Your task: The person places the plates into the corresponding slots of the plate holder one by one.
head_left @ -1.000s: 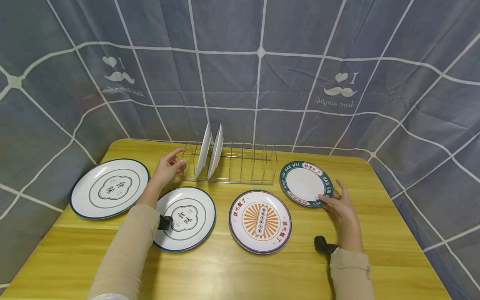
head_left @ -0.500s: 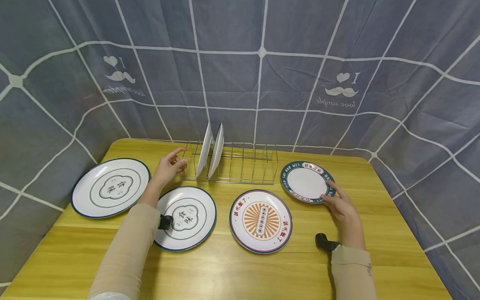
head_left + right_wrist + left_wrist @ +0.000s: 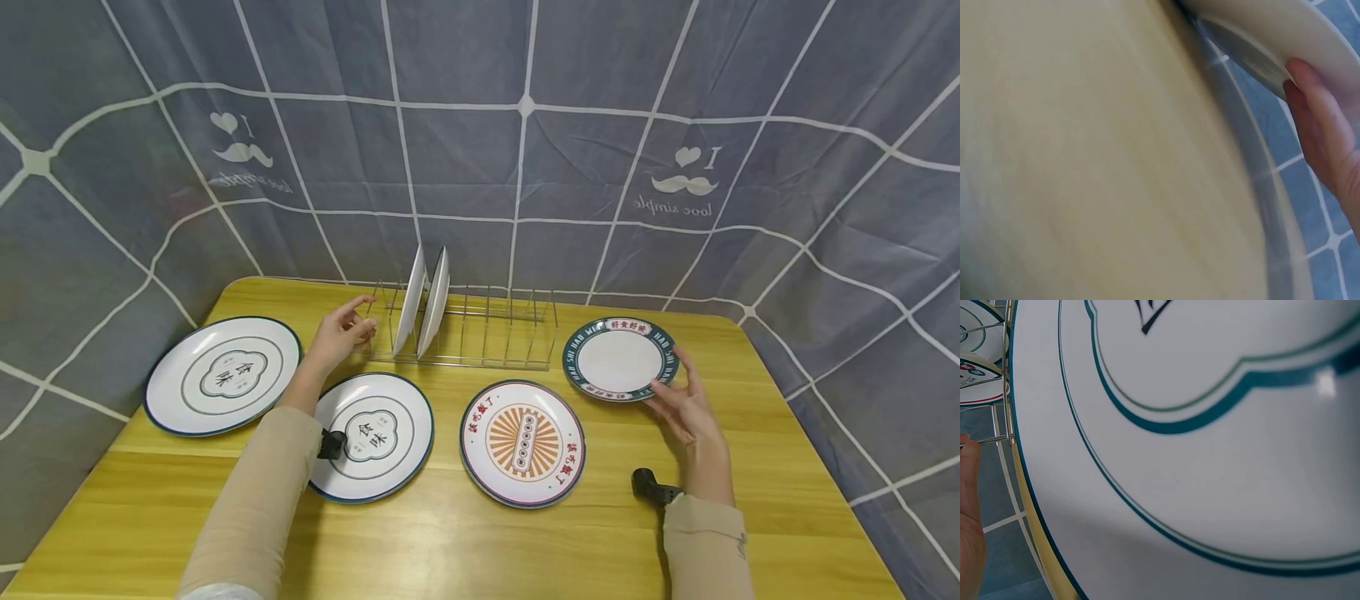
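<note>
My right hand (image 3: 693, 412) pinches the right rim of a small white plate (image 3: 618, 362) with a dark green lettered border. The right wrist view shows this plate's pale underside (image 3: 1260, 19) tilted, with a thumb and fingers at its edge. At the left end of a wire dish rack (image 3: 487, 364), my left hand (image 3: 337, 337) holds the end wires with bent fingers; the left wrist view catches only part of that hand (image 3: 969, 506). Two white plates stand on edge in the rack, a left one (image 3: 408, 304) and a right one (image 3: 435, 304).
A large oval white plate (image 3: 225, 375) lies at the left of the wooden table (image 3: 600, 542). Nearer the middle are a round green-lined plate (image 3: 371, 437), partly behind the left wrist, and an orange-sunburst plate (image 3: 522, 442). Grey curtain (image 3: 465, 158) surrounds the table's back and sides.
Gripped by its right rim, the small green-bordered plate has turned and come up slightly, shifting a little right. The left hand stays at the rack's end.
</note>
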A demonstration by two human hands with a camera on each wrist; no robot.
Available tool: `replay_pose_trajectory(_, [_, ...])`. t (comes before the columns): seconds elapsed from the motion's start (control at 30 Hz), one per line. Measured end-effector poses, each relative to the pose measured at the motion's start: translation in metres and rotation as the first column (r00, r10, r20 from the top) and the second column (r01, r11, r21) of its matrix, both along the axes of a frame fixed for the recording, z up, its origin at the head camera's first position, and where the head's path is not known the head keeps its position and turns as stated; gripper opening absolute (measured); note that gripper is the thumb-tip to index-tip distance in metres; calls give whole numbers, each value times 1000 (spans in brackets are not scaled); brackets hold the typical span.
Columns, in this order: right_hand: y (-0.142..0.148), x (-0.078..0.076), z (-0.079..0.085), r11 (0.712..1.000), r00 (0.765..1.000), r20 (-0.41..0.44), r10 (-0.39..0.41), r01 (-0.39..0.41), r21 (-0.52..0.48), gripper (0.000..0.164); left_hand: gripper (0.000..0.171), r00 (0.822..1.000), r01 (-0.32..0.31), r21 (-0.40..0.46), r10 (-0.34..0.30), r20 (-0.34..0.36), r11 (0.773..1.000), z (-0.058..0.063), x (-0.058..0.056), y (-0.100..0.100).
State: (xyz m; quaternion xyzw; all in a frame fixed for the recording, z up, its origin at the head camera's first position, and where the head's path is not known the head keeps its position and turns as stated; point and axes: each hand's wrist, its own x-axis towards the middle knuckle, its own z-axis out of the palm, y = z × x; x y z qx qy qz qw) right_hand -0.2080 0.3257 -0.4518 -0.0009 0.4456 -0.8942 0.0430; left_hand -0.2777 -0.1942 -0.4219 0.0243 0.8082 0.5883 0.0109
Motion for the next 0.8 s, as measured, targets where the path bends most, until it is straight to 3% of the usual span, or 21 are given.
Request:
replay_pose_trajectory(0.2, [-8,2,18,988,988,-39,-151,149,-48,73,42,1000,5,3,-5,-5,1000,-1,0,0])
replay_pose_trajectory(0.47, [-28,-2,60,951,943,-123,-309,303,-66,72,43,1000,9,9,-9,-1,1000,-2,1,0])
replay_pose_trajectory(0.6, [-44,-4,80,950,937,-159,-311,304,-69,72,43,1000,16,4,-16,-11,1000,-2,0,0])
replay_pose_trajectory(0.8, [-74,-10,98,970,950,-207,-233,243,21,71,41,1000,21,-4,-22,-23,1000,-2,0,0])
